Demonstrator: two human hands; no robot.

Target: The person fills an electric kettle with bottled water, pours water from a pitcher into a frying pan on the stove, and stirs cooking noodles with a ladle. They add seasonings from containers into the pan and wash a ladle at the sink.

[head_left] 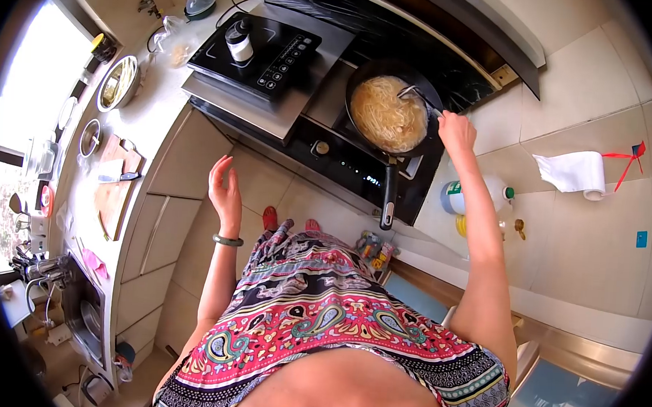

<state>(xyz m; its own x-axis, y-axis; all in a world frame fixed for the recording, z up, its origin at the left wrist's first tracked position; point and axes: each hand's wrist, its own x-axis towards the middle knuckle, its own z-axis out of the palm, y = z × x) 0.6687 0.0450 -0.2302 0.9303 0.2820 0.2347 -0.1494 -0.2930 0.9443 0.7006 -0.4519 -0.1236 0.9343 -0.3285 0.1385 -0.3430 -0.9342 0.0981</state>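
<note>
With noodles (pixel 386 114) in the pan (pixel 377 67) near the right edge of the stove (pixel 346 164), stirring seems unfinished: your right fingers (pixel 449 121) clamp the utensil (pixel 428 103), left fingers (pixel 218 174) apart.

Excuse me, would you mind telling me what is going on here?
The person's right hand grips a cooking utensil that reaches into the noodles in a black frying pan on the stove. The left hand is raised, holding nothing. A knife lies on a wooden cutting board on the counter.
</note>
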